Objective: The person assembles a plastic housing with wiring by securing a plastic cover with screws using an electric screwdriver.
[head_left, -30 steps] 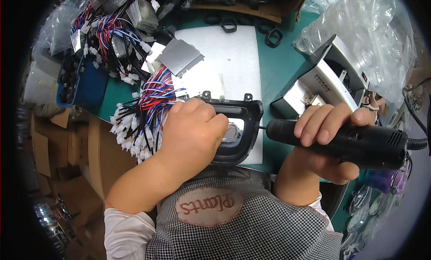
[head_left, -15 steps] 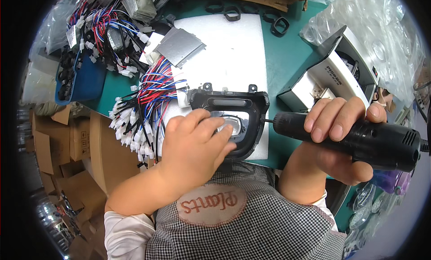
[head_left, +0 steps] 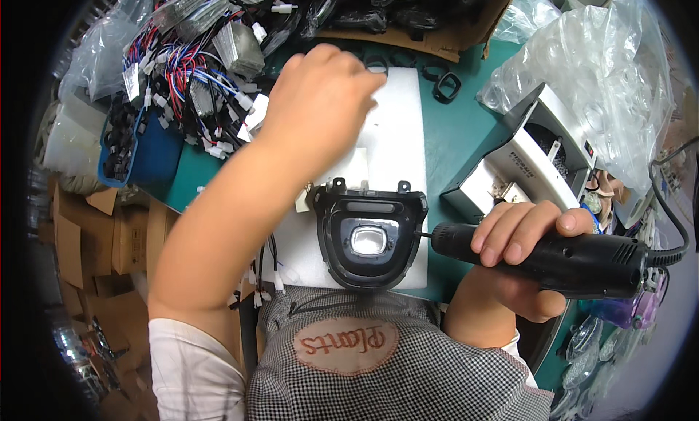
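Nearest us, our right hand [head_left: 513, 235] is clamped around a black power screwdriver [head_left: 575, 264] at three o'clock, its bit right by the edge of the black housing [head_left: 370, 269], which sits on the white foam sheet [head_left: 400, 137] at the centre of our dial. Up at eleven o'clock we have our left hand [head_left: 320, 93], fingers curled and blurred, and we cannot tell whether it grips anything; farther out we spot black ring frames [head_left: 437, 93] at one o'clock, bundled wires [head_left: 193, 75] towards ten, and a cardboard box [head_left: 451, 44] at twelve.
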Available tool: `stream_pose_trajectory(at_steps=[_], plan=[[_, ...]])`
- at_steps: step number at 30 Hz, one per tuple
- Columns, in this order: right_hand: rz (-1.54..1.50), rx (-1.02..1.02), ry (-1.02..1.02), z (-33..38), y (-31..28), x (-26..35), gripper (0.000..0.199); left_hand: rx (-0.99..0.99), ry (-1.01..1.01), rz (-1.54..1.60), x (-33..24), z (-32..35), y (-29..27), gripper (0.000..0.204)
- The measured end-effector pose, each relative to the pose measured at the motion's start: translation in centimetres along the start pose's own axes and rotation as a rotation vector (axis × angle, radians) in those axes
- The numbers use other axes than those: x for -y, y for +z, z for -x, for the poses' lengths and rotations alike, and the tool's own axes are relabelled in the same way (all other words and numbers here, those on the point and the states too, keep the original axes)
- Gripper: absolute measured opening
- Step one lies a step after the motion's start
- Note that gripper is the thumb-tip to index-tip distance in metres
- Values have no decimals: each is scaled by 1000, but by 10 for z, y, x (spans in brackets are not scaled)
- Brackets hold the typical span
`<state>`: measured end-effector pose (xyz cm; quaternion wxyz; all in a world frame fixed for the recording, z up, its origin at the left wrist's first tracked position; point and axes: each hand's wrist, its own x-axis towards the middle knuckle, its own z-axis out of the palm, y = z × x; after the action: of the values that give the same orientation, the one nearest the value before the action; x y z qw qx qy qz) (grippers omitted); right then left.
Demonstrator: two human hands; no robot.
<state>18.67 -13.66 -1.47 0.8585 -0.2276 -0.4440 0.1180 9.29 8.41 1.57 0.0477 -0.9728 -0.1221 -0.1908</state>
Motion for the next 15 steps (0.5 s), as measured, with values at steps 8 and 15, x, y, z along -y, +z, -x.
stream_pose_trajectory(at_steps=[8,15], plan=[[32,81,-26,-3,-7,-5,69,292,40,-232,51,-64,81,21],[-46,21,23,0,-4,4,66,239,-391,610,29,-49,12,27]])
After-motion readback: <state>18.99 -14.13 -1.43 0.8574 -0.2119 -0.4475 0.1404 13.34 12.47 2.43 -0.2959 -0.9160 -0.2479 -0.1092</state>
